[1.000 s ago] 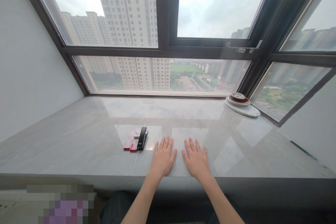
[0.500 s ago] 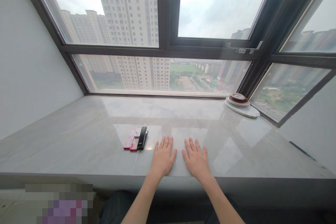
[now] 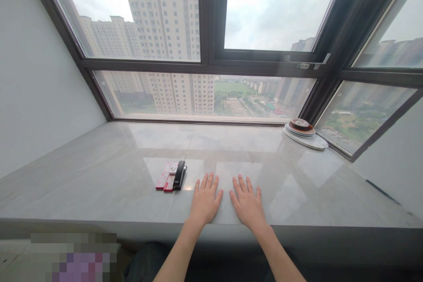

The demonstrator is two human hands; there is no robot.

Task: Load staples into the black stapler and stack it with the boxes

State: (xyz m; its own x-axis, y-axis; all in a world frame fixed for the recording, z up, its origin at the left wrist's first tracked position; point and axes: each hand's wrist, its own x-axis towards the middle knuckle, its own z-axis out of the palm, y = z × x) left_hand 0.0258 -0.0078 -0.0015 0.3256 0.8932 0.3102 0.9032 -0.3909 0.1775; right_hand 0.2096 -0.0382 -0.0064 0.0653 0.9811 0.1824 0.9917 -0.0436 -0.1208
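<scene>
My left hand (image 3: 205, 200) lies flat on the glossy marble sill (image 3: 99, 185), palm down with fingers spread. Beside it, palm down too, rests my right hand (image 3: 247, 202), its fingers apart; a gap separates the two hands. Neither holds anything. Left of my left hand, and not touching it, is a black stapler (image 3: 179, 175). Several small red and white boxes (image 3: 161, 181) lie right against the stapler's left side.
Stacked plates (image 3: 301, 130) stand in the far right corner by the dark window frame (image 3: 330, 97). The sill's front edge (image 3: 132, 221) runs below my wrists. A white wall (image 3: 39, 79) bounds the left side. A blurred patch (image 3: 84, 264) covers the lower left.
Both hands stay flat in the same place. The whole view has shifted down very slightly; the stapler, boxes and plates have not moved on the sill.
</scene>
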